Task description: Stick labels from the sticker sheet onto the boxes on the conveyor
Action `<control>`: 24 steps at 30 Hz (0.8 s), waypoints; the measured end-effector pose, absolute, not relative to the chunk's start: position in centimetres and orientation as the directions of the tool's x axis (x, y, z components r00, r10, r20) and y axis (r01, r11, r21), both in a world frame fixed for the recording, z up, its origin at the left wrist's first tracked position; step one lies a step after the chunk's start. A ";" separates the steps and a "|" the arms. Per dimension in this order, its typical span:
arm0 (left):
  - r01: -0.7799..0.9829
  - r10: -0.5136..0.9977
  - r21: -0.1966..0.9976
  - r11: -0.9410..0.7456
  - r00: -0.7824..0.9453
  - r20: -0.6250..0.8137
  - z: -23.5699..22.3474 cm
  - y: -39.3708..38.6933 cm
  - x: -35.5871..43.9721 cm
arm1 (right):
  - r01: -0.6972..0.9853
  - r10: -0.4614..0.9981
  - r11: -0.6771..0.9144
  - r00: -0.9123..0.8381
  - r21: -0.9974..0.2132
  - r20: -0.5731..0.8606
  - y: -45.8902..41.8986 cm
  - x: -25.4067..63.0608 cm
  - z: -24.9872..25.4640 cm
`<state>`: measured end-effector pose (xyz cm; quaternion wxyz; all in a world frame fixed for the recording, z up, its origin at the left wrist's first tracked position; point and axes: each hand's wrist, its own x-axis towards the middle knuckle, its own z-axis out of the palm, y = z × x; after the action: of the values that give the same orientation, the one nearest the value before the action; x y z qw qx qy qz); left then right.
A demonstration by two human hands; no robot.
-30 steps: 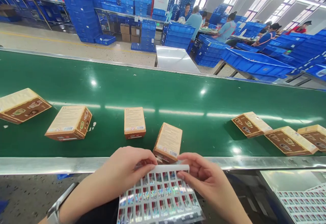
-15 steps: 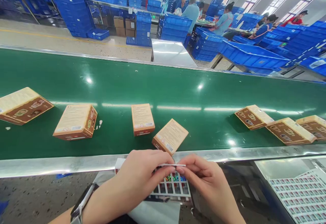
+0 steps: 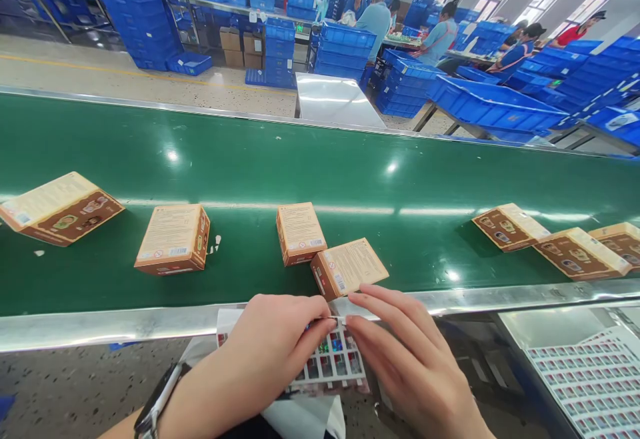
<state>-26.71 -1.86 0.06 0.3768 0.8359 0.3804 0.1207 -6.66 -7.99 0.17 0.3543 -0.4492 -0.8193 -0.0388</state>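
My left hand (image 3: pixel 285 339), with a watch on its wrist, pinches the top edge of a sheet of small shiny stickers (image 3: pixel 325 366) in a white grid. The sheet hangs below the near rail of the belt, and my hand covers part of it. My right hand (image 3: pixel 407 352) has its fingers stretched and apart, with fingertips at the sheet's top right corner. Just beyond them lies a brown and cream carton (image 3: pixel 353 266), its near corner by my fingers; whether they touch it I cannot tell. A second carton (image 3: pixel 301 232) leans against its left side.
On the green belt (image 3: pixel 240 159) are more cartons, one (image 3: pixel 173 239) to the left and several at the right. A stack of sticker sheets (image 3: pixel 590 372) lies at the lower right. Beyond the belt stand a metal table (image 3: pixel 340 99), blue crates (image 3: pixel 345 46) and seated people.
The cartons on the left and in the middle have shifted right, and the middle two now touch. My right hand has opened from a pinch and spread its fingers; the left keeps its grip.
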 end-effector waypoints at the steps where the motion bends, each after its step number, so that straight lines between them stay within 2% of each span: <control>1: 0.562 0.733 0.724 -0.400 0.670 -0.115 0.1 -1.8 -26.8 | 0.752 0.690 0.606 -0.334 -0.259 0.642 -8.2 -6.6 -0.1; 3: 0.594 0.742 0.726 -0.348 0.648 -0.174 0.3 -1.5 -27.0 | 0.749 0.702 0.562 -0.208 -0.351 0.681 -8.2 -6.3 -1.0; 5: 0.603 0.738 0.726 -0.331 0.645 -0.199 0.5 -1.3 -27.4 | 0.768 0.762 0.347 0.105 -0.539 0.639 -7.7 -5.6 -2.5; 7: 0.551 0.706 0.748 -0.369 0.690 -0.160 0.5 -1.2 -27.8 | 0.674 0.799 0.053 0.414 -0.737 0.436 -6.6 -4.4 -4.3; 8: 0.503 0.678 0.761 -0.408 0.725 -0.116 0.4 -1.2 -28.0 | 0.588 0.823 -0.052 0.483 -0.807 0.299 -5.9 -3.6 -5.1; 10: 0.403 0.606 0.767 -0.499 0.795 -0.023 0.2 -1.2 -28.1 | 0.407 0.907 -0.120 0.416 -0.906 0.066 -4.2 -1.5 -6.4; 11: 0.358 0.565 0.757 -0.547 0.825 0.018 0.0 -1.2 -28.0 | 0.323 0.938 -0.109 0.345 -0.940 0.010 -3.3 -0.3 -6.7; 14: 0.282 0.462 0.681 -0.676 0.882 0.093 -0.7 -0.6 -27.0 | 0.164 0.980 -0.090 0.193 -0.982 -0.057 -0.7 2.9 -6.5; 19: 0.270 0.413 0.507 -0.819 0.890 0.193 -2.5 0.8 -23.6 | 0.106 0.993 -0.119 -0.008 -0.987 -0.121 4.0 4.5 -5.4; 21: 0.241 0.366 0.432 -0.869 0.901 0.234 -3.1 0.9 -22.3 | 0.101 0.993 -0.118 0.012 -0.988 -0.117 5.5 4.1 -5.1; 24: 0.228 0.324 0.317 -0.921 0.900 0.293 -3.7 0.7 -20.6 | 0.083 0.971 -0.052 0.238 -0.995 -0.031 5.8 3.5 -4.8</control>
<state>-20.63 0.65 -3.70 0.1385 0.9647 0.1431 0.1724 3.51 5.79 -4.84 0.5230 -0.5879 -0.4479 0.4245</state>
